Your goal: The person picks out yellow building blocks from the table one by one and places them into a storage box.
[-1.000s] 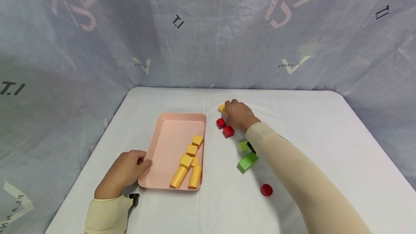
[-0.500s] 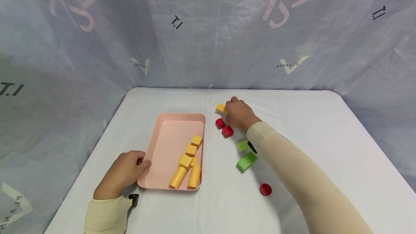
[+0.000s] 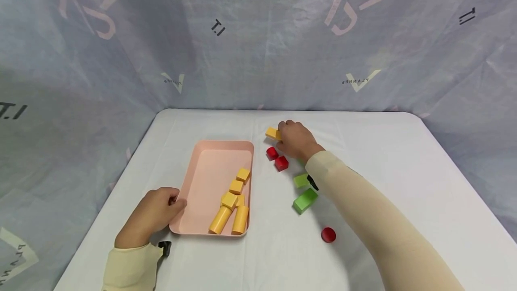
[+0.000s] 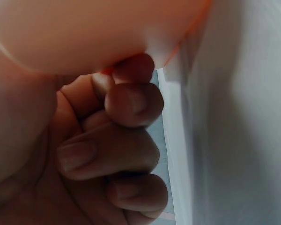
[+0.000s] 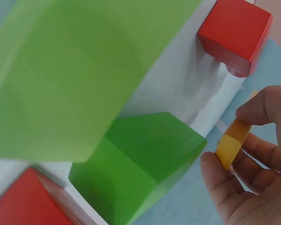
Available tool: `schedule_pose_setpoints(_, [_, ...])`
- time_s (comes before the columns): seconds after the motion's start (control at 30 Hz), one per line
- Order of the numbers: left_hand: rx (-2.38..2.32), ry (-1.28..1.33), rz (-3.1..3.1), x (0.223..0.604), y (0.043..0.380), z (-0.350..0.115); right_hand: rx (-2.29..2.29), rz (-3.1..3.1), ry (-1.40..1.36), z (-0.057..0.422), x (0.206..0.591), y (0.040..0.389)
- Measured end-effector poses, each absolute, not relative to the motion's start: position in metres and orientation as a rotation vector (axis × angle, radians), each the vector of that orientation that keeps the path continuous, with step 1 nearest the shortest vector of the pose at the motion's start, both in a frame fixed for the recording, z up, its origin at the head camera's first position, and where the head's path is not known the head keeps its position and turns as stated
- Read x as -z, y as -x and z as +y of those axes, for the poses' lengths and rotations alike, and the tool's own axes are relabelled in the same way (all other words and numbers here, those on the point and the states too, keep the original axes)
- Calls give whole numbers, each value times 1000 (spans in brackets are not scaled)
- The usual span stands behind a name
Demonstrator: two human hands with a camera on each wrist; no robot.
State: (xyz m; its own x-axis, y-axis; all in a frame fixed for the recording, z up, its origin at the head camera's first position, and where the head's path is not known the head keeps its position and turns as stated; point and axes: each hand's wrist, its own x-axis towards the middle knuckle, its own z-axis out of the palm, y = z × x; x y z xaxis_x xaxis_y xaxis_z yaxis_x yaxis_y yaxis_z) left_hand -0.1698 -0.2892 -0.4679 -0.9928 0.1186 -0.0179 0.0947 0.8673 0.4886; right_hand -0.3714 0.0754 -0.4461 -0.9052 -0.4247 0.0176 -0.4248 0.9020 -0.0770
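Note:
My left hand (image 3: 155,210) grips the left wall of a pink tray (image 3: 210,169), thumb over the rim. In the left wrist view its fingers (image 4: 133,105) curl beneath the tray's edge. Near the table's far side, my right hand (image 3: 298,138) pinches a yellow rectangular block (image 3: 272,133) between thumb and fingers. The right wrist view shows this yellow block (image 5: 229,149) apart from the blocks around it. Several yellow cubes (image 3: 236,187) and two yellow cylinders (image 3: 220,220) lie along the tray's right side, one cube partly on top of others.
On the white table, a red cylinder (image 3: 272,153) and a red cube (image 3: 281,163) lie just below the right hand. Green blocks (image 3: 305,200) sit under the right forearm, partly hidden. A red round piece (image 3: 328,235) lies nearer the front.
The right hand has shifted slightly left and away with the yellow block, and more of the block shows. The left hand keeps its grip on the tray.

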Motion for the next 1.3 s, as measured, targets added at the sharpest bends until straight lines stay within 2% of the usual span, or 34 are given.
schedule_pose_setpoints(1.3, [-771, -192, 3000, 469, 169, -290, -293, -2988, -714, 49, 427, 347])
